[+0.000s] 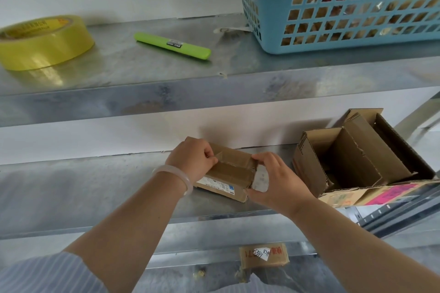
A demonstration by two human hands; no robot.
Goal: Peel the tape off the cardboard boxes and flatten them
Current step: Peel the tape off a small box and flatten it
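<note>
A small taped cardboard box (pixel 232 170) lies on the middle metal shelf (pixel 71 188). My left hand (pixel 192 158), a pale bangle on its wrist, pinches the end of the clear tape strip (pixel 220 156) at the box's far left top. My right hand (pixel 273 179) grips the box's right end and also holds a crumpled wad of peeled tape (pixel 260 178). To the right stand several opened cardboard boxes (pixel 362 157), nested in one another with flaps up.
On the upper shelf lie a yellow tape roll (pixel 45 41), a green utility knife (pixel 172 43) and a blue plastic basket (pixel 345 7) with packets inside. Another small taped box (pixel 264 256) sits on the lower shelf. A white wall backs the shelves.
</note>
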